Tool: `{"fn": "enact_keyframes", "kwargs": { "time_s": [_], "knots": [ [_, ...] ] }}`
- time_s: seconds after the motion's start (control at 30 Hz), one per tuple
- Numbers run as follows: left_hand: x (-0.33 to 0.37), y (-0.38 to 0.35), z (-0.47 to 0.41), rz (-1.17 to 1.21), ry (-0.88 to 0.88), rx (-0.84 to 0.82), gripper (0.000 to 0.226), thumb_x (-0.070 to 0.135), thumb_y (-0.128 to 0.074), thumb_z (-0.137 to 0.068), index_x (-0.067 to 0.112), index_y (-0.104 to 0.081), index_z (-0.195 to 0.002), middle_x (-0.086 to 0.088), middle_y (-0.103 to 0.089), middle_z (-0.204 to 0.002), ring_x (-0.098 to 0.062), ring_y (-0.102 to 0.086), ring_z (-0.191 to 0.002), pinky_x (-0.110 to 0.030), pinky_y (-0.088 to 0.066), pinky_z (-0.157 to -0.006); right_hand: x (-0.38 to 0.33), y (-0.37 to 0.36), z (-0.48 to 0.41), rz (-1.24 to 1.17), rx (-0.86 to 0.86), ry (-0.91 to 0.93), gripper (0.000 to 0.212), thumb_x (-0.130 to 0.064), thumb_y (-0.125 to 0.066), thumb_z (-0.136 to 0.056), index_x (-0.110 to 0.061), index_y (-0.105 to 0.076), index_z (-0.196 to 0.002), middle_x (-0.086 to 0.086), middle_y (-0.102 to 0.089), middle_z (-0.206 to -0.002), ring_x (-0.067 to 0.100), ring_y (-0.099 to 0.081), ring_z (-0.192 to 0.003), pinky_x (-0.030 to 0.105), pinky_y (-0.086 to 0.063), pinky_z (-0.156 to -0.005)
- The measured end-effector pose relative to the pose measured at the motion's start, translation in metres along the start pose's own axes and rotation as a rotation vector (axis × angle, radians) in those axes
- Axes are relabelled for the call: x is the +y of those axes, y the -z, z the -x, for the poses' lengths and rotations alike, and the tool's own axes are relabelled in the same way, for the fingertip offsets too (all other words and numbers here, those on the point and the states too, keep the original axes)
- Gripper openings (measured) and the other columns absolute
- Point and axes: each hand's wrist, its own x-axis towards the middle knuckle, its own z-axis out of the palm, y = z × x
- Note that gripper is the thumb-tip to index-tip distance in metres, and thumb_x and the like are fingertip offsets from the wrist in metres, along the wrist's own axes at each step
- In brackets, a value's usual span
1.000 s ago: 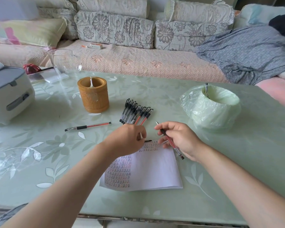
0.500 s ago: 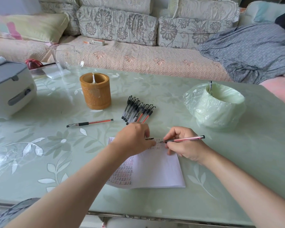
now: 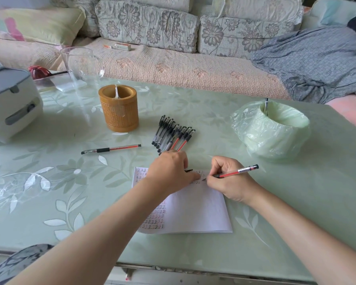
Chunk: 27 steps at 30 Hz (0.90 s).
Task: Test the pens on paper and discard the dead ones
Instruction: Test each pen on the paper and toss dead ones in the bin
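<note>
While the green table (image 3: 296,223) fills my view, I see the lined bin (image 3: 275,140) at right and the paper (image 3: 197,212) near the front edge. My left hand (image 3: 169,171) rests on it, my right hand (image 3: 228,182) alongside. Spare pens (image 3: 173,134) lie just behind. The right grips a red pen (image 3: 238,171), tip on the sheet; the left pinches a dark cap (image 3: 189,170).

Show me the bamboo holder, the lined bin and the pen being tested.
bamboo holder (image 3: 119,112): head view, front wall.
lined bin (image 3: 271,136): head view, bag-covered side.
pen being tested (image 3: 232,172): head view, red barrel.
</note>
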Motion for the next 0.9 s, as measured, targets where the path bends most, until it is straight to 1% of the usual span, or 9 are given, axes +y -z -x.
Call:
{"fn": "enact_keyframes", "kwargs": {
  "time_s": [0.17, 0.27, 0.33, 0.4, 0.47, 0.53, 0.63, 0.8, 0.9],
  "knots": [
    [0.0011, -0.0006, 0.0001, 0.005, 0.014, 0.005, 0.045, 0.059, -0.073, -0.071, 0.021, -0.054, -0.085, 0.005, -0.055, -0.09, -0.015, -0.05, -0.086, -0.027, -0.041, -0.065, 0.0004, 0.001, 0.0001, 0.032, -0.024, -0.018, 0.014, -0.012, -0.062, -0.066, -0.006, -0.049, -0.063, -0.003, -0.044, -0.055, 0.012, -0.037, -0.053, 0.028, -0.027, -0.051],
    [0.0014, -0.0002, 0.0004, 0.01, 0.017, -0.001, 0.045, 0.059, -0.073, -0.07, 0.021, -0.054, -0.085, 0.004, -0.056, -0.09, -0.016, -0.052, -0.086, -0.027, -0.04, -0.065, -0.0028, 0.0018, -0.0012, 0.053, -0.055, -0.055, 0.013, -0.015, -0.062, -0.065, -0.015, -0.049, -0.061, -0.011, -0.044, -0.052, 0.01, -0.037, -0.052, 0.026, -0.029, -0.05],
    [0.0016, 0.0003, 0.0006, 0.012, 0.019, -0.004, 0.045, 0.059, -0.073, -0.07, 0.021, -0.053, -0.084, 0.005, -0.055, -0.089, -0.015, -0.05, -0.085, -0.027, -0.038, -0.064, -0.004, 0.0018, -0.0027, 0.056, -0.061, -0.076, 0.014, -0.015, -0.063, -0.064, -0.018, -0.05, -0.06, -0.013, -0.045, -0.052, 0.01, -0.039, -0.051, 0.027, -0.03, -0.05],
    [0.0017, 0.0007, 0.0009, 0.015, 0.019, -0.007, 0.045, 0.059, -0.073, -0.07, 0.021, -0.052, -0.083, 0.005, -0.054, -0.088, -0.015, -0.05, -0.084, -0.027, -0.037, -0.063, -0.0031, 0.001, -0.0032, 0.044, -0.053, -0.074, 0.021, -0.008, -0.066, -0.068, -0.018, -0.05, -0.06, -0.014, -0.045, -0.05, 0.008, -0.038, -0.05, 0.024, -0.03, -0.049],
    [0.0022, 0.0013, 0.0012, 0.016, 0.018, -0.009, 0.045, 0.059, -0.073, -0.071, 0.022, -0.052, -0.083, 0.005, -0.053, -0.087, -0.015, -0.048, -0.082, -0.026, -0.036, -0.063, -0.0013, 0.0001, -0.0029, 0.021, -0.042, -0.063, 0.03, 0.004, -0.066, -0.073, -0.016, -0.048, -0.06, -0.015, -0.042, -0.049, 0.005, -0.035, -0.048, 0.02, -0.028, -0.048],
    [0.0024, 0.0018, 0.0011, 0.012, 0.018, -0.008, 0.045, 0.059, -0.073, -0.071, 0.022, -0.052, -0.083, 0.005, -0.053, -0.087, -0.015, -0.048, -0.081, -0.026, -0.036, -0.063, -0.0005, 0.0, -0.0023, 0.027, -0.036, -0.057, 0.033, 0.008, -0.065, -0.074, -0.015, -0.047, -0.059, -0.015, -0.041, -0.049, 0.003, -0.033, -0.048, 0.018, -0.026, -0.048],
    [0.0025, 0.002, 0.0007, 0.012, 0.021, -0.008, 0.045, 0.059, -0.073, -0.07, 0.021, -0.053, -0.084, 0.005, -0.054, -0.088, -0.015, -0.049, -0.082, -0.026, -0.037, -0.063, -0.0007, -0.0008, -0.0016, 0.05, -0.032, -0.038, 0.031, 0.005, -0.066, -0.073, -0.015, -0.046, -0.059, -0.014, -0.04, -0.052, 0.005, -0.034, -0.049, 0.02, -0.026, -0.048],
    [0.0028, 0.0017, 0.0017, 0.014, 0.028, -0.003, 0.045, 0.059, -0.073, -0.071, 0.021, -0.055, -0.086, 0.005, -0.054, -0.088, -0.014, -0.048, -0.082, -0.026, -0.035, -0.062, -0.0006, -0.0011, -0.0008, 0.06, -0.027, -0.032, 0.019, -0.013, -0.063, -0.064, -0.01, -0.044, -0.061, -0.008, -0.039, -0.055, 0.008, -0.033, -0.052, 0.025, -0.024, -0.049],
    [0.002, 0.0013, 0.0018, 0.011, 0.022, -0.005, 0.045, 0.059, -0.073, -0.071, 0.022, -0.053, -0.085, 0.005, -0.054, -0.088, -0.014, -0.047, -0.082, -0.026, -0.035, -0.062, 0.0012, -0.0016, -0.0006, 0.072, -0.009, -0.015, 0.019, -0.015, -0.063, -0.062, -0.009, -0.045, -0.061, -0.005, -0.04, -0.056, 0.01, -0.035, -0.054, 0.028, -0.025, -0.052]
  ]
}}
